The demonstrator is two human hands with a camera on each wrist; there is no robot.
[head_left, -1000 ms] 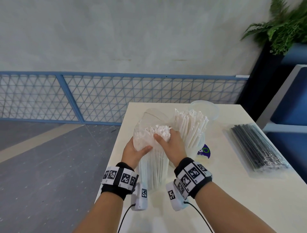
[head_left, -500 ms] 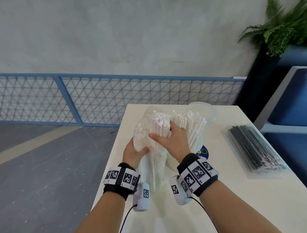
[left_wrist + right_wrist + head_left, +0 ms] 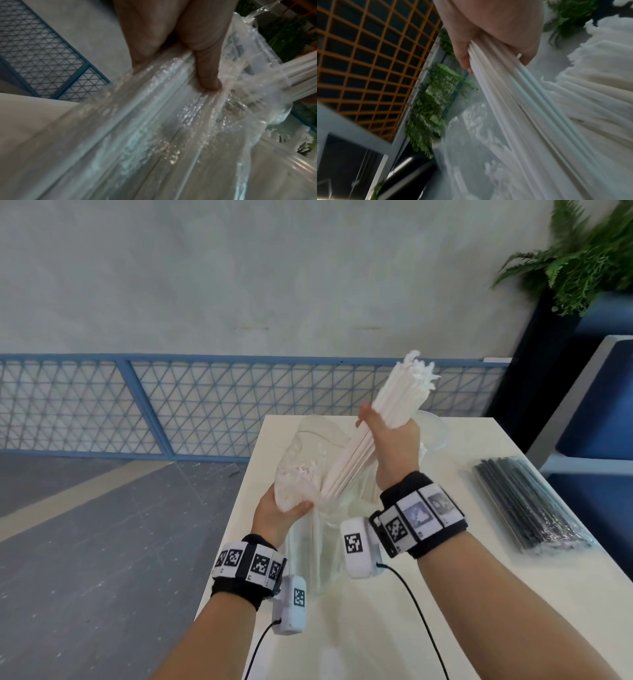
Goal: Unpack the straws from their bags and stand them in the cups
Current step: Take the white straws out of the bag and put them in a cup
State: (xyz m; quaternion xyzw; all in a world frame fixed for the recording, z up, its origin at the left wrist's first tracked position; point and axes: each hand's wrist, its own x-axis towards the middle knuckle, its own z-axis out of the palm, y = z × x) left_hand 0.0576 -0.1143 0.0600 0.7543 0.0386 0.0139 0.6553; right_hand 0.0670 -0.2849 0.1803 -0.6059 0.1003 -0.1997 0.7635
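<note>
My left hand (image 3: 279, 513) grips a clear plastic bag (image 3: 301, 460) of white straws, which stands upright over the table's near left part. In the left wrist view the thumb (image 3: 208, 75) presses into the crinkled bag (image 3: 171, 121). My right hand (image 3: 394, 440) holds a thick bundle of white straws (image 3: 383, 422), slanted up to the right, its lower ends still inside the bag mouth. The right wrist view shows that bundle (image 3: 530, 108) running from the fist. A clear cup (image 3: 435, 429) stands behind my right hand, which hides most of it.
A sealed bag of black straws (image 3: 524, 505) lies flat on the white table (image 3: 445, 594) at the right. The table's left edge drops to a grey floor. A blue mesh fence (image 3: 171, 405) and a potted fern (image 3: 582, 258) stand beyond.
My right hand closed round a bundle of white straws at the bag mouth and has drawn it up and to the right, largely out of the bag. The left hand kept its hold.
</note>
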